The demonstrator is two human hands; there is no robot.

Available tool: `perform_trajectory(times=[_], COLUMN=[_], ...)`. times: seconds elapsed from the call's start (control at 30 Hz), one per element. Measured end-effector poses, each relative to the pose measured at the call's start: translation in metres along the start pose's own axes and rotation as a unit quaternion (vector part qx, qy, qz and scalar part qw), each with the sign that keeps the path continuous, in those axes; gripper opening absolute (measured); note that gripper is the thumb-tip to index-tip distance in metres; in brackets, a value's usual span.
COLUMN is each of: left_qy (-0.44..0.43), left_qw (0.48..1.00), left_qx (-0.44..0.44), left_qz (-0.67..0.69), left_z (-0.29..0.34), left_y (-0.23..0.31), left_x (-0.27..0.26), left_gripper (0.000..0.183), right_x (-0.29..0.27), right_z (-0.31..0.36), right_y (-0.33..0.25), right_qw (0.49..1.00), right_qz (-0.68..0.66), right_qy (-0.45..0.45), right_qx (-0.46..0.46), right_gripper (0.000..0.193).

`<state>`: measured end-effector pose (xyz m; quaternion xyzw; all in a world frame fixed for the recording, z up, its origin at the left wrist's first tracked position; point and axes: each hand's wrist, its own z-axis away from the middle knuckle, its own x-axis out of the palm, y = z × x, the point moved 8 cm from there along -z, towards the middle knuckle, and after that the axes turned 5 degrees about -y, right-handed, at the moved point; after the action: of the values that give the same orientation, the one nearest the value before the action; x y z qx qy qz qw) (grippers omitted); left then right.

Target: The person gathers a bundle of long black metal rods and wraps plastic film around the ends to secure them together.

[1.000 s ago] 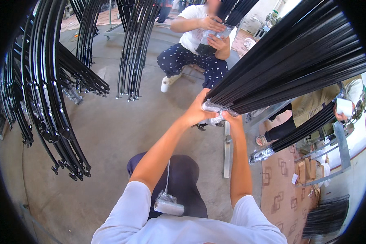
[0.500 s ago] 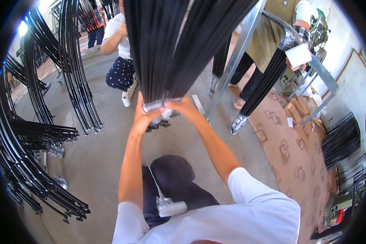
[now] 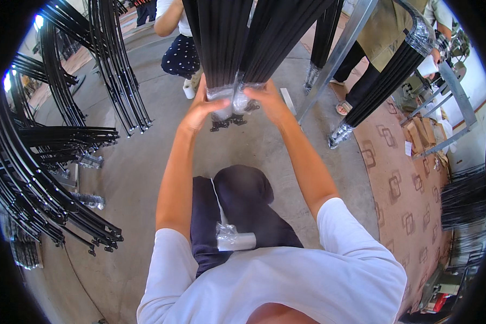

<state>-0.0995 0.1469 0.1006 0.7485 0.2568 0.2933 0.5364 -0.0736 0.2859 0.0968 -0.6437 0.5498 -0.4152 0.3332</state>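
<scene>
Two bundles of thin black rods (image 3: pixel 221 48) hang side by side in front of me. Their lower ends are wrapped in clear plastic film (image 3: pixel 221 100), and dark hooked tips (image 3: pixel 229 123) stick out below. My left hand (image 3: pixel 200 110) is closed round the left side of the wrapped ends, thumb across the front. From the other side my right hand (image 3: pixel 267 101) grips the right bundle's wrapped end, its thumb also in front. Some fingers are hidden behind the rods. On my lap lies a roll of clear film (image 3: pixel 237 241), with a thin white cord running up from it.
Curved black rods (image 3: pixel 54 200) hang in several clusters at the left. A metal frame post (image 3: pixel 337 62) slants down just right of my bundles. Another wrapped rod bundle (image 3: pixel 380 89) hangs beside a person in an apron (image 3: pixel 386 32). A person in dotted shorts (image 3: pixel 179 55) crouches ahead.
My thumbs have moved apart, showing more film between them. My hands and the bundles sit higher and further right in the picture, as the whole view has shifted.
</scene>
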Motion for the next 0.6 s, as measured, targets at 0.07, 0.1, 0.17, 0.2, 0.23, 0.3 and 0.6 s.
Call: perform_trajectory(times=[0.07, 0.1, 0.17, 0.2, 0.23, 0.3, 0.6], left_qy=[0.006, 0.007, 0.008, 0.001, 0.000, -0.001, 0.049], left_qw=[1.000, 1.000, 1.000, 1.000, 1.000, 0.999, 0.994], left_qx=[0.000, -0.004, -0.012, -0.018, -0.008, 0.008, 0.060], left_qz=[-0.019, -0.022, -0.027, -0.016, -0.024, -0.041, -0.074], left_z=[-0.001, -0.002, -0.002, -0.003, -0.005, -0.005, -0.004], left_y=[-0.003, -0.002, -0.001, -0.004, -0.003, -0.002, -0.010], left_x=[-0.006, -0.006, -0.003, -0.003, -0.004, -0.004, -0.017], left_gripper=[0.093, 0.093, 0.093, 0.093, 0.093, 0.093, 0.089], right_x=[0.005, 0.006, 0.005, 0.003, 0.001, 0.007, 0.010], right_z=[0.002, 0.004, 0.005, 0.004, 0.004, 0.008, 0.013], right_y=[-0.003, -0.006, -0.002, 0.000, 0.000, 0.001, 0.002], right_qw=[0.997, 0.993, 0.984, 0.980, 0.980, 0.980, 0.984], right_qz=[-0.078, -0.115, -0.168, -0.190, -0.191, -0.194, -0.136], right_qy=[-0.022, -0.030, -0.050, -0.061, -0.055, -0.044, 0.056], right_qx=[0.009, 0.012, 0.020, 0.022, 0.005, -0.027, -0.104], right_gripper=[0.065, 0.069, 0.070, 0.071, 0.073, 0.076, 0.096])
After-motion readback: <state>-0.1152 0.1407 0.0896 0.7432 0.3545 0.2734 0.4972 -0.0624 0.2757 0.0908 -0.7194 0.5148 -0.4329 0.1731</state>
